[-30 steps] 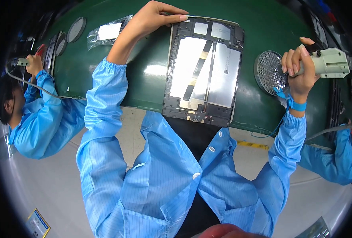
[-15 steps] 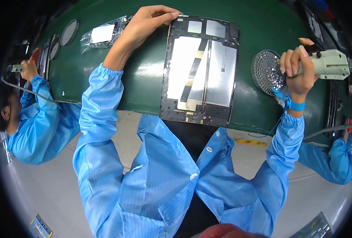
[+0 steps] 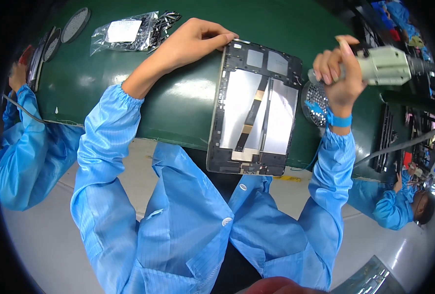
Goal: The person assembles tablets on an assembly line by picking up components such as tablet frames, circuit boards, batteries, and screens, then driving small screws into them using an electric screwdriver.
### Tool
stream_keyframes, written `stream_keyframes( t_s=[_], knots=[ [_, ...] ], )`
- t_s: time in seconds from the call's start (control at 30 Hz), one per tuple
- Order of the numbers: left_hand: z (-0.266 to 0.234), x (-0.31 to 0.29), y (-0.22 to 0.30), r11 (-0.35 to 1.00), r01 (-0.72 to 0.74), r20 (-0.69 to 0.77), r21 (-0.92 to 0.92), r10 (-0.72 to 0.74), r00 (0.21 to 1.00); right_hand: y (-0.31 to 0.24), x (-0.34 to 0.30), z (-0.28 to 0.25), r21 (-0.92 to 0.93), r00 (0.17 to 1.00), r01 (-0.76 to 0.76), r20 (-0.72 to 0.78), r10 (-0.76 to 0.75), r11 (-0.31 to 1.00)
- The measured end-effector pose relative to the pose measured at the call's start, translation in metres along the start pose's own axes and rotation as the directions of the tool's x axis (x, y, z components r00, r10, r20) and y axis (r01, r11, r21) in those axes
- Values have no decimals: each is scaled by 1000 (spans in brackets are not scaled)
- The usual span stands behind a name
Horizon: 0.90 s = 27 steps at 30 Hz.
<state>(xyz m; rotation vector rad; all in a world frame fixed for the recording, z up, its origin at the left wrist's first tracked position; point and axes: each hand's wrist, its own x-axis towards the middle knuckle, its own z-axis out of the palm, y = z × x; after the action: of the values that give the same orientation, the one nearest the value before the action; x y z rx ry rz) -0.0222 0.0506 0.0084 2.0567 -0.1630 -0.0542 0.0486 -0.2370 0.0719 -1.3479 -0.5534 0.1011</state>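
"Fingers of the left hand (image 3: 193,46)?"

"Thumb and forefinger together, clamped on the upper left corner of an opened tablet (image 3: 282,110). Tablet runs down and right from the fingertips, silver panels facing up, lower end overlapping the tabletop's front edge in view."

"Right hand (image 3: 342,78)?"

"Fingers closed round a pale green tool (image 3: 384,66), right of the tablet and apart from it. Blue band (image 3: 340,120) at the wrist."

"Surface?"

"Green tabletop (image 3: 178,110), glossy, light patches left of the tablet."

"Anything in the way?"

"Round dish (image 3: 309,104) of shiny bits just right of the tablet, partly hidden by right hand and wrist. Clear bag (image 3: 124,32) of dark parts, white label, beyond the left forearm. Dark strips (image 3: 385,137) toward the tabletop's right end, grey cable (image 3: 408,144) crossing there. Two round trays (image 3: 75,24) toward its left end."

"Room?"

"Pale floor (image 3: 46,235) past the front edge. Blue-sleeved co-worker (image 3: 28,166) at left; another person (image 3: 394,208) at right, farther off."
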Motion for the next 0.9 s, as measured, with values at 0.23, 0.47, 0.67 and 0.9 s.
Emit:
stream_keyframes(
  t_s=[0.23,0.47,0.67,0.9],
  knots=[
    [-9,10,8,938,27,60,-347,-6,998,12,40,82,163,995,-13,98,-3,987],
    [-9,9,5,943,-47,33,-329,61,998,30,48,110,217,985,-16,169,-22,976],
    [-10,9,3,910,-42,38,-413,63,997,36,48,112,187,990,-56,137,30,981],
    [-13,8,2,915,39,98,-402,0,995,43,49,112,136,990,-18,142,-1,991]
  ],
)
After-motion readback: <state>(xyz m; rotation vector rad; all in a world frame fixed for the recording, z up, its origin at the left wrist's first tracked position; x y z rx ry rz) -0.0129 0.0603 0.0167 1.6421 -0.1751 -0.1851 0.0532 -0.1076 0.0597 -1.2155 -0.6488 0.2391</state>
